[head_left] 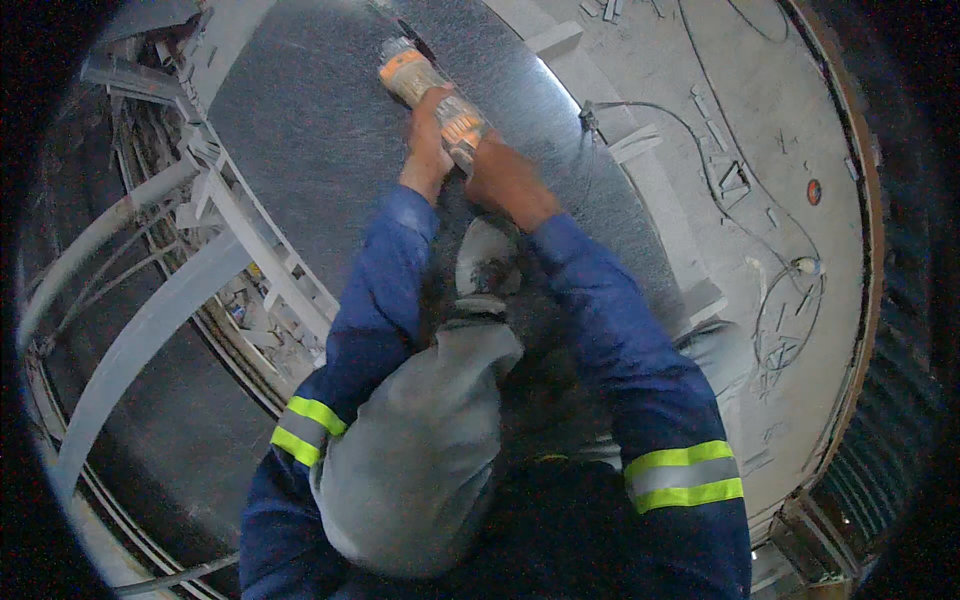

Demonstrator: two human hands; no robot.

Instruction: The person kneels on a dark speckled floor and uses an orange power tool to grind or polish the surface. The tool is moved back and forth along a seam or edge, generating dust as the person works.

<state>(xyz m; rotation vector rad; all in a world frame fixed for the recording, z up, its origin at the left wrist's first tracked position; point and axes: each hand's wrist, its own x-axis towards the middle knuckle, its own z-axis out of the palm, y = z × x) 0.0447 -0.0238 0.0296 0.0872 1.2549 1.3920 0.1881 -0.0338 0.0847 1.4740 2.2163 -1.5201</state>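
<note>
A dusty orange and grey angle grinder (408,76) lies low over a broad dark grey sheet or slab (300,110). My left hand (430,140) wraps round the middle of its body. Behind it, my right hand (505,180) grips the rear end. The tool's front end points toward the far edge, beside a dark slot or line (415,38) in the surface. What its working end touches is too blurred to tell. Both my sleeves are blue with reflective bands. My grey-trousered knee and a dusty shoe (487,258) rest on the dark surface, between my arms.
Pale bars (555,40) lie along the slab's right edge. A cable (665,112) runs from a clamp (588,118) there across the dusty floor, among scraps and a small red disc (814,192). On the left stand a metal frame (255,240) and a curved pale strip (150,340).
</note>
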